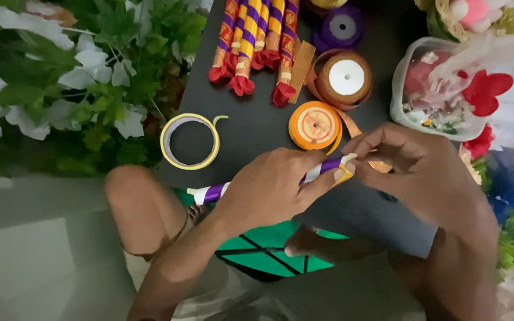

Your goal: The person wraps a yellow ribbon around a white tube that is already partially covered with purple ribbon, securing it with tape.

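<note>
My left hand [275, 187] grips a stick wrapped in purple and white ribbon [212, 192], lying nearly level over a dark mat. My right hand [411, 163] pinches the stick's right end, where white and yellow ribbon [343, 169] shows between the fingertips. Most of the stick's middle is hidden under my left hand. An orange ribbon spool [315, 125] lies just beyond my hands.
Several finished purple-and-yellow wrapped sticks with red ends [254, 41] lie at the mat's far edge. A yellow tape ring [190, 141], a brown ribbon spool [345, 77], a purple spool [341, 27] and a clear tub of decorations [441, 89] are around. Green and white artificial foliage [60, 71] fills the left.
</note>
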